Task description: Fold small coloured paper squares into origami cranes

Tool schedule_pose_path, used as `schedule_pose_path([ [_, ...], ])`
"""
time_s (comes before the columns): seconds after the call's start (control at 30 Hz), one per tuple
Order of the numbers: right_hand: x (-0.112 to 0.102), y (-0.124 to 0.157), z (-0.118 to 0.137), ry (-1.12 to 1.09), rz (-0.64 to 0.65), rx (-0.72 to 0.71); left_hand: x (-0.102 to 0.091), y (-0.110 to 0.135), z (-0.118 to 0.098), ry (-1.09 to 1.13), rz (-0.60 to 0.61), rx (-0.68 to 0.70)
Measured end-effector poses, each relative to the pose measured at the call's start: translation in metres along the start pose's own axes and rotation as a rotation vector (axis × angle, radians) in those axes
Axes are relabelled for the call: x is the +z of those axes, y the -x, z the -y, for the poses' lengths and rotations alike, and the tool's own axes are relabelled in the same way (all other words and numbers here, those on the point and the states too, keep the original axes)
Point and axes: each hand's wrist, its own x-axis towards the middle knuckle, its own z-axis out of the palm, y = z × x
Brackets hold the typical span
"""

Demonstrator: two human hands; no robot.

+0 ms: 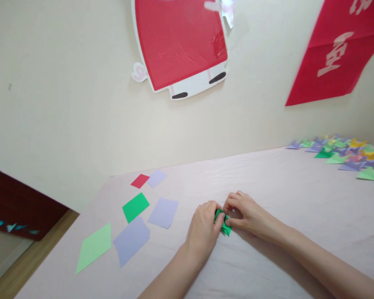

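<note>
My left hand (203, 227) and my right hand (245, 211) meet over a small folded piece of green paper (223, 223) on the pale table (299, 199). Both hands pinch it with curled fingers, the left from the left side, the right from above and right. Most of the green paper is hidden under the fingers.
Flat paper sheets lie to the left: a green one (135, 207), a light green one (94, 247), a red one (140, 181) and lilac ones (163, 212). Several folded paper pieces (345, 154) are spread at the far right. The table's left edge (62, 236) drops to the floor.
</note>
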Motion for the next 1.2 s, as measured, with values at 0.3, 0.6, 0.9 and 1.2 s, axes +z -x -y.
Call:
schedule_pose_path([
  [0.3, -0.005, -0.001, -0.003, -0.085, 0.044, 0.035, -0.001, 0.002, 0.004, 0.032, -0.019, 0.037],
  [0.6, -0.011, -0.001, -0.017, -0.233, 0.125, -0.075, 0.0, 0.004, 0.005, 0.041, -0.027, 0.017],
  [0.9, 0.001, -0.001, 0.001, -0.06, -0.031, 0.059, -0.002, 0.004, 0.002, 0.168, -0.047, 0.035],
  [1.2, 0.006, 0.001, -0.001, -0.021, -0.094, -0.011, 0.002, 0.002, 0.004, 0.17, -0.072, -0.014],
])
